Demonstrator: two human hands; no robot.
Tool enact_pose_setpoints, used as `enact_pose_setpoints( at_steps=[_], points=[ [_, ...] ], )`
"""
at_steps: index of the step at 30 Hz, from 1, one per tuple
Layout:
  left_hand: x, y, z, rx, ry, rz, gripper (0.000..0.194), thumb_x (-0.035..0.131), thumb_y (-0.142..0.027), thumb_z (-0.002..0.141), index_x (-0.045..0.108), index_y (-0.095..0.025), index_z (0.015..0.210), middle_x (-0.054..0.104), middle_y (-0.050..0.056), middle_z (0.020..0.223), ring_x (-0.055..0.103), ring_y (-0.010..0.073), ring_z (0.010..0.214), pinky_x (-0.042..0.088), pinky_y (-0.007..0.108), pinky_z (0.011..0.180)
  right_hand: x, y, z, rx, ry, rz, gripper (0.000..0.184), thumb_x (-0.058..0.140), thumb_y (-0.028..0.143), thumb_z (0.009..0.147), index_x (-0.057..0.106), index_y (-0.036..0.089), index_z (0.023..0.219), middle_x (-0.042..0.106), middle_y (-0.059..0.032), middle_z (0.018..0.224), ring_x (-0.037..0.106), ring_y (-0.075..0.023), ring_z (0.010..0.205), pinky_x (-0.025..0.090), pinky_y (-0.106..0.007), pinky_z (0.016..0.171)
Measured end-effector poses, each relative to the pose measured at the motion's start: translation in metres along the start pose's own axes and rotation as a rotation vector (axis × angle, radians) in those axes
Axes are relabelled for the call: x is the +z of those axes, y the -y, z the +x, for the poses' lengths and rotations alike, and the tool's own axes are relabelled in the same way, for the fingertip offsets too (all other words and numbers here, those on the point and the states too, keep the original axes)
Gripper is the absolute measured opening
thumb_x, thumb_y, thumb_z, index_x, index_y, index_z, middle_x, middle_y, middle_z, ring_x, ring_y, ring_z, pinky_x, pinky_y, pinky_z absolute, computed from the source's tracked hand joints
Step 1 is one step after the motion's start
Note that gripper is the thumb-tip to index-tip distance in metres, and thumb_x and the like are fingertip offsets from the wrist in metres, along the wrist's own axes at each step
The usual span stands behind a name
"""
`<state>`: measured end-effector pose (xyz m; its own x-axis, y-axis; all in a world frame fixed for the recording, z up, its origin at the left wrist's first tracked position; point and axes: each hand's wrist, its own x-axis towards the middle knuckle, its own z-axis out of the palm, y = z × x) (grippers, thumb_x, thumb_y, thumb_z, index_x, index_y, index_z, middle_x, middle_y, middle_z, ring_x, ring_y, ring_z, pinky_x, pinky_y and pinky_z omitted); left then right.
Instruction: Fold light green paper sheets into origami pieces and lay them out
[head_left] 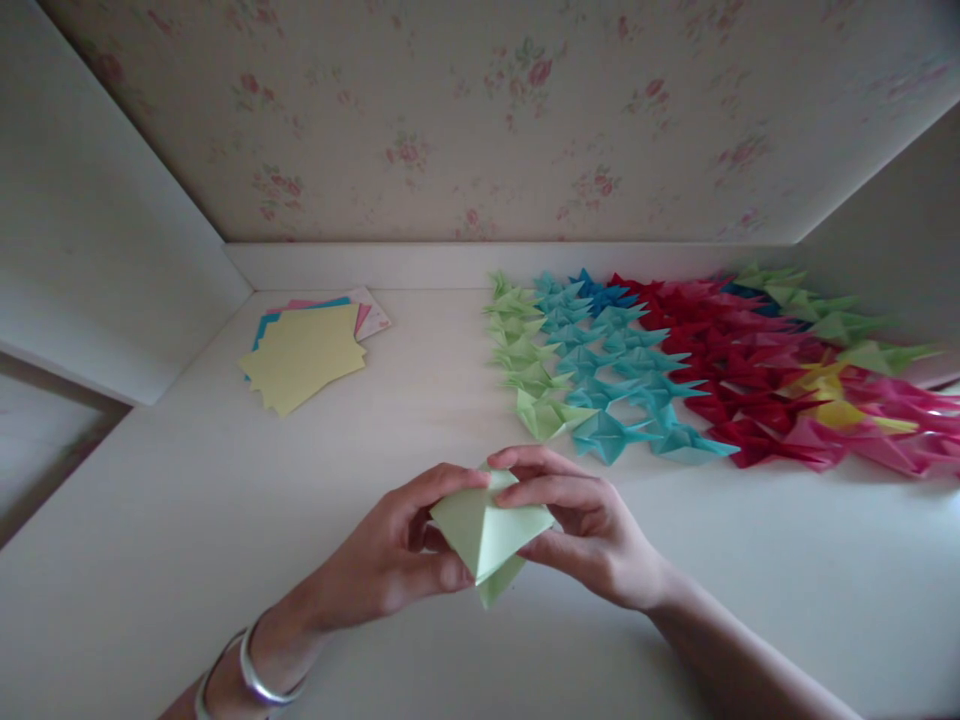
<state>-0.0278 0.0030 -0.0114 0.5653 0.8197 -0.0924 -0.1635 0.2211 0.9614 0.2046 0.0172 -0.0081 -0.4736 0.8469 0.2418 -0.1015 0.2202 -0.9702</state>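
Note:
Between my two hands is a pale green sheet of origami paper [491, 525], partly folded, with a diamond-shaped face and a crease down its middle. A second flap hangs below it. My left hand [401, 545] grips its left side, index finger along the top edge and thumb near the lower point. On the right, my right hand [581, 525] pinches the paper, fingers over the top and thumb at the right corner. Beyond the hands, the nearest folded paper crane [551, 412] is light green.
A fanned stack of square paper [307, 350], yellow on top, lies at the back left. Rows of folded cranes in turquoise [604, 432], red [750, 440], pink, yellow and blue cover the back right. A floral wall [450, 120] rises behind the white table [187, 520].

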Motion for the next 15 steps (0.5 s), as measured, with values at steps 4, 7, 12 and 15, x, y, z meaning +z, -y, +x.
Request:
enact_pose_setpoints(
  at_steps=[4, 7, 12, 15],
  points=[
    [0.0014, 0.0004, 0.0009, 0.107, -0.061, 0.182, 0.04, 0.076, -0.019, 0.083, 0.07, -0.037, 0.118, 0.058, 0.002, 0.114, 0.059, 0.0145, 0.091, 0.048, 0.019, 0.071, 0.0017, -0.001, 0.0005, -0.004, 0.023, -0.018, 0.035, 0.076, 0.014, 0.084, 0.077, 0.036, 0.111, 0.063, -0.0041, 0.129, 0.062, -0.0205, 0.116, 0.049, -0.033, 0.099],
    [0.002, -0.001, 0.0015, 0.171, -0.095, 0.284, 0.036, 0.071, -0.017, 0.087, 0.074, -0.04, 0.115, 0.061, 0.003, 0.112, 0.062, 0.0162, 0.093, 0.049, 0.021, 0.072, 0.0025, -0.0018, -0.0002, 0.008, 0.028, -0.008, 0.034, 0.074, 0.014, 0.086, 0.077, 0.036, 0.11, 0.062, -0.0037, 0.13, 0.063, -0.0193, 0.115, 0.048, -0.032, 0.1],
    [0.0022, -0.0009, 0.003, 0.231, -0.133, 0.367, 0.04, 0.065, -0.012, 0.09, 0.074, -0.043, 0.114, 0.063, 0.004, 0.109, 0.066, 0.0162, 0.092, 0.052, 0.022, 0.07, 0.0038, -0.0017, -0.0015, 0.043, 0.036, 0.083, 0.03, 0.071, 0.016, 0.089, 0.077, 0.037, 0.109, 0.06, -0.0051, 0.13, 0.066, -0.0188, 0.106, 0.055, -0.03, 0.087],
    [0.0033, -0.0008, 0.0041, 0.264, -0.147, 0.406, 0.043, 0.071, -0.013, 0.086, 0.074, -0.042, 0.116, 0.065, 0.004, 0.11, 0.069, 0.016, 0.092, 0.054, 0.021, 0.07, 0.0041, -0.0015, -0.0018, 0.037, 0.04, 0.077, 0.029, 0.071, 0.016, 0.089, 0.078, 0.035, 0.109, 0.06, -0.006, 0.13, 0.068, -0.0172, 0.098, 0.056, -0.03, 0.084]
  ],
)
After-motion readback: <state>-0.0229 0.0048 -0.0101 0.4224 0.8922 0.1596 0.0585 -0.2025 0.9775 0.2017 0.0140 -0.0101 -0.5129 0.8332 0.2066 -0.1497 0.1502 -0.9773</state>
